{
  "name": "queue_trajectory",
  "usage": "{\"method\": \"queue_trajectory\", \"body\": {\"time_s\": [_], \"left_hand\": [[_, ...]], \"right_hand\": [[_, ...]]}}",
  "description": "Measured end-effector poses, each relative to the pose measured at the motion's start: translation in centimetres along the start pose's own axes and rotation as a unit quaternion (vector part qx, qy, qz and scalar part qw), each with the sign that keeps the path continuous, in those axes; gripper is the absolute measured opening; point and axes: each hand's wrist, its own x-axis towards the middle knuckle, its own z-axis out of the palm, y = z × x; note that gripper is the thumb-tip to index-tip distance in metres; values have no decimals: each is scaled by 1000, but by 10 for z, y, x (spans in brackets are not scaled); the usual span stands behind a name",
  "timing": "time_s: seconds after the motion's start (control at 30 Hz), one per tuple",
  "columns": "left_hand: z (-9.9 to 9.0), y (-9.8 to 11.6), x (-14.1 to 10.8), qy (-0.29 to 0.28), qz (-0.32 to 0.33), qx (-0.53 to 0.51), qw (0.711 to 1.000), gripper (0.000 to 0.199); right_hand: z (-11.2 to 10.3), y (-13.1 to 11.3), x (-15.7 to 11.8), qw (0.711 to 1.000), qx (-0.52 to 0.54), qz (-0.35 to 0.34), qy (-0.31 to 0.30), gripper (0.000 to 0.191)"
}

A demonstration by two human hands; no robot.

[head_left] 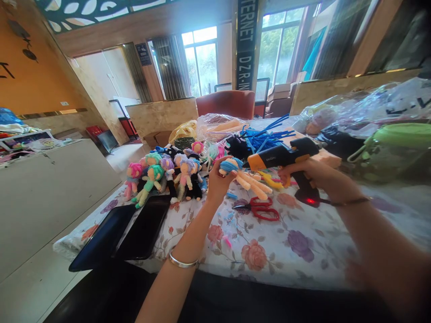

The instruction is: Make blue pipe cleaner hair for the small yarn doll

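In my left hand (219, 181) is a small doll (253, 185) with blue hair and peach-coloured limbs; my fingers close round its head and the limbs point to the lower right. My right hand (311, 174) grips a black and orange glue gun (272, 158), a red light glowing at the base of its handle. The gun's nozzle is close to the doll's blue hair; whether it touches I cannot tell. Below the doll, red-handled scissors (264, 209) lie on the flowered tablecloth (205, 251). Small blue and pink scraps are scattered beside them.
Several finished-looking dolls (155, 175) with coloured hair stand bunched at the left, behind two dark trays (144, 231). Blue fuzzy stems (266, 137) lie in a pile at the back. A green bag (393, 152) and clear plastic bags (373, 105) fill the right side.
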Motion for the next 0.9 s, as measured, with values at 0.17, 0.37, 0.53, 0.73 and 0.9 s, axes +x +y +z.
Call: {"method": "queue_trajectory", "body": {"time_s": [0.17,0.37,0.53,0.73,0.9], "left_hand": [[2,0,0,11,-8,1,1000,52],[3,3,-1,11,-21,3,1000,53],[5,8,-3,18,-24,6,1000,53],[5,7,-2,18,-28,-10,999,51],[5,8,-3,17,-38,-16,999,53]], "right_hand": [[-3,7,6,1000,21,-9,-17,24],[-4,7,7,998,20,-29,-44,23],[-6,11,11,997,27,-26,-67,23],[-5,15,14,997,46,-9,-67,22],[-3,11,13,995,71,21,-64,24]]}}
